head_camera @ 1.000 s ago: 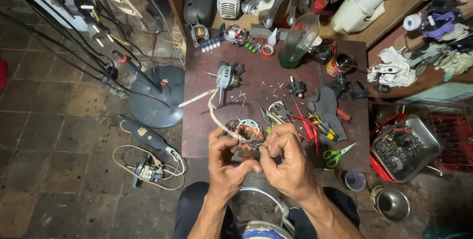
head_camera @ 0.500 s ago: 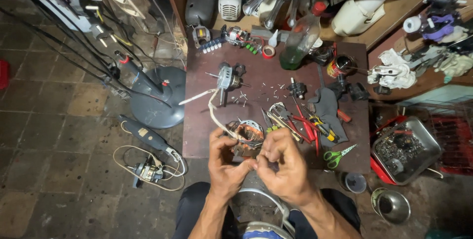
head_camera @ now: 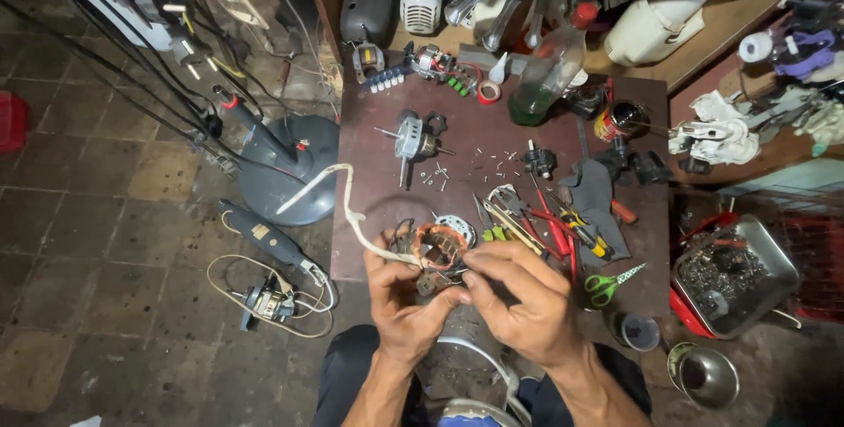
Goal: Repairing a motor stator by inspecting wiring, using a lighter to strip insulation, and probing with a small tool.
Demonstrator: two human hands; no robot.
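The copper-wound stator (head_camera: 440, 247) is being held just above the near edge of the worktop (head_camera: 369, 137); it is being cradled from below-left by the left hand (head_camera: 404, 304), fingers closed on it; its right rim is being pinched by the right hand (head_camera: 519, 304); its white cable (head_camera: 338, 189) is trailing away to the left.

**Bare arms, dark trousers**

My left hand (head_camera: 406, 304) and right hand (head_camera: 525, 304) are bare: no gloves, rings or watch that I can see. My forearms are uncovered too, with no sleeve showing down to the bottom edge of the view. Below them I wear dark trousers (head_camera: 347, 374), plain, with both knees visible either side of my arms.
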